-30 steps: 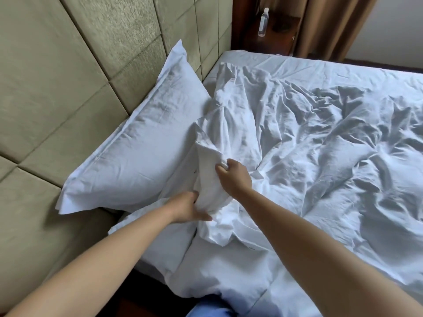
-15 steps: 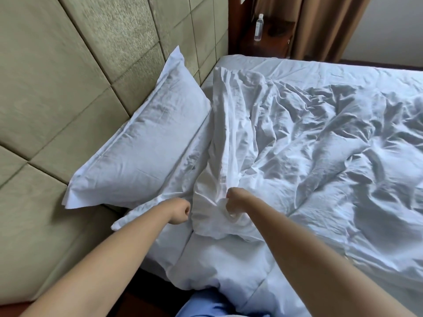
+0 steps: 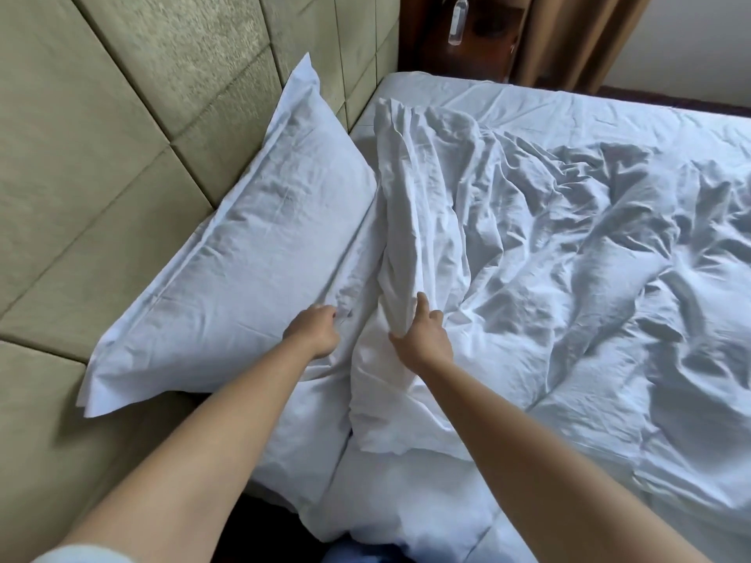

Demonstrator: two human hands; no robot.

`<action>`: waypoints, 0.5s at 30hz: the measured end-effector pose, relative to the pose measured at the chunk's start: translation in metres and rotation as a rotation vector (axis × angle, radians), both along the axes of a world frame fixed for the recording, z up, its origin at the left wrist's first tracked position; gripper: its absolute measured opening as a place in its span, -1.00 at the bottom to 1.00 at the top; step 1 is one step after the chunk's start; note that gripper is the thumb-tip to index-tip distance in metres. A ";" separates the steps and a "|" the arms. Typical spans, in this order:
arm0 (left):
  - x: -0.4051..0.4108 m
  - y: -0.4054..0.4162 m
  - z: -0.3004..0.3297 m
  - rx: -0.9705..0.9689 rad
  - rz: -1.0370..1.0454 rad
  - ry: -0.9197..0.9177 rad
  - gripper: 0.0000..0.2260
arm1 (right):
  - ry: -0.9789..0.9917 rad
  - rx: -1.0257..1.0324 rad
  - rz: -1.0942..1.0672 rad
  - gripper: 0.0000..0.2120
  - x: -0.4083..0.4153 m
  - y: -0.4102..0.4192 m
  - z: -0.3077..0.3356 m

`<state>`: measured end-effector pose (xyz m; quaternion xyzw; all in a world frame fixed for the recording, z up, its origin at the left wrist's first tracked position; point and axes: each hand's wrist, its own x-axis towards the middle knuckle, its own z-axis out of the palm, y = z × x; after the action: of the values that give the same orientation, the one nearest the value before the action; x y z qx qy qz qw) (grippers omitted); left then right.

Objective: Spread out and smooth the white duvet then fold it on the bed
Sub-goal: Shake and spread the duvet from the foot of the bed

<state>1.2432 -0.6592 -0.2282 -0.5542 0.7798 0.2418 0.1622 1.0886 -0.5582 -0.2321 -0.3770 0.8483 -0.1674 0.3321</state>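
Duvet: white duvet lies rumpled across most of the bed, its near edge bunched into a long ridge just beside the pillow.
Location: ridge runs from the headboard side toward the person, with a loose flap spilling over the bed's near edge.
Left hand: left hand is curled into the fabric at the foot of the ridge, close against the pillow's edge; it appears to grasp cloth, though the fingers are largely hidden.
Right hand: right hand holds a fold of the ridge, thumb against the cloth and index finger extended along it.
Handling: judged soft, limp and light for its bulk; it should drape and crease rather than hold shape, and thin cover fabric may slide over the filling inside.
Where to hold: an edge or corner looks the best purchase, since pulling from mid-cloth would likely only bunch it further.
Progress: spreading looks barely begun; deep wrinkles cover the whole surface.
Count: one duvet, one pillow, one bed, two hands.
Background: one clear bottle stands on a dark wooden nightstand, beside a brown curtain; padded headboard panels fill the left.
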 end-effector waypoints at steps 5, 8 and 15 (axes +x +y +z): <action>-0.015 -0.035 -0.025 0.028 0.006 0.053 -0.46 | 0.047 0.178 0.056 -0.19 0.002 -0.025 -0.020; -0.025 -0.048 -0.042 -0.024 0.054 0.071 -0.29 | -0.040 0.261 0.038 -0.07 0.003 -0.031 -0.037; -0.044 -0.068 -0.063 -0.167 0.079 0.090 -0.79 | 0.004 0.127 -0.089 -0.27 0.007 -0.038 -0.055</action>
<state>1.1992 -0.7269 -0.2908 -0.5846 0.7813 0.2068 0.0709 1.0957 -0.5966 -0.2867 -0.3174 0.8737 -0.1272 0.3460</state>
